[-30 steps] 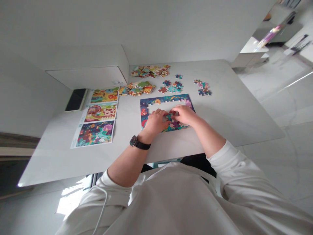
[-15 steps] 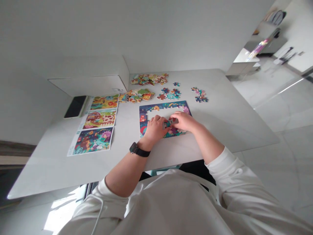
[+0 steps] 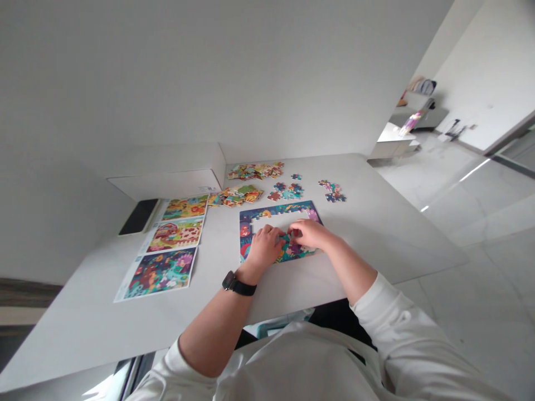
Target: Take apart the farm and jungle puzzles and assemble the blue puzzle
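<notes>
On the table lies a jigsaw puzzle point(image 3: 249, 213) with a dark blue picture border around a pale, unfilled middle. My left hand point(image 3: 266, 245), a black watch on its wrist, rests over the puzzle's lower left with its fingers apart and bent, fingertips and thumb touching the picture. My right hand point(image 3: 308, 233) is over the puzzle's right half, its thumb and fingers pinched on a small puzzle piece point(image 3: 293, 234) at the inner edge of the filled lower part. My fingers partly cover that piece. Joined teal and purple pieces point(image 3: 292, 250) show below the hands.
Left of the puzzle lies a sheet with three printed pictures point(image 3: 161, 273), beside a dark phone point(image 3: 139, 216). A white box point(image 3: 167, 181) stands against the wall. Behind the puzzle are heaps of yellowish pieces point(image 3: 256, 171) and loose blue pieces point(image 3: 292, 191); more pieces point(image 3: 332, 191) lie at right.
The camera view has tilted up, so the table sits lower in the picture. Both hands stay at the puzzle, with only small finger movements at the piece.
</notes>
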Demonstrator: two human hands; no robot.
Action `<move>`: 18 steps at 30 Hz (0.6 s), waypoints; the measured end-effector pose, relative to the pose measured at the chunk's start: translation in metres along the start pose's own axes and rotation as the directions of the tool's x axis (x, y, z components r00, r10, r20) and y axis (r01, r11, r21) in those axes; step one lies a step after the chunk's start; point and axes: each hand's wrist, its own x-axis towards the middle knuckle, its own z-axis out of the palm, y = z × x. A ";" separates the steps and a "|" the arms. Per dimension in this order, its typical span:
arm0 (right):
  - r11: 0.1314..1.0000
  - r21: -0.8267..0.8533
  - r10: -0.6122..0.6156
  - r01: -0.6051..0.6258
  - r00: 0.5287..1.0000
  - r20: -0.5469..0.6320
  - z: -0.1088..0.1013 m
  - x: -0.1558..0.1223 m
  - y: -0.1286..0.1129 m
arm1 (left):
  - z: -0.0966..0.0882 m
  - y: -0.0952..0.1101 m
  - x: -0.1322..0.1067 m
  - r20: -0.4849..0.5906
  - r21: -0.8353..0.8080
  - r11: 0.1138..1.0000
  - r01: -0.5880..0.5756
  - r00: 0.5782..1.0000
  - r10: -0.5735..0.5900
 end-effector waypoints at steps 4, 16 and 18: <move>1.000 0.015 -0.002 0.003 1.000 -0.024 0.002 0.001 0.000 | 0.001 -0.004 0.002 -0.037 -0.052 0.999 -0.014 0.999 0.012; 0.981 0.049 0.195 -0.189 0.928 -0.317 -0.019 -0.005 -0.001 | -0.015 0.004 0.000 -0.185 -0.595 0.801 0.070 0.957 -0.221; 0.978 0.080 0.206 -0.190 0.923 -0.324 -0.020 -0.005 -0.001 | -0.014 0.004 0.000 -0.183 -0.655 0.751 0.084 0.946 -0.266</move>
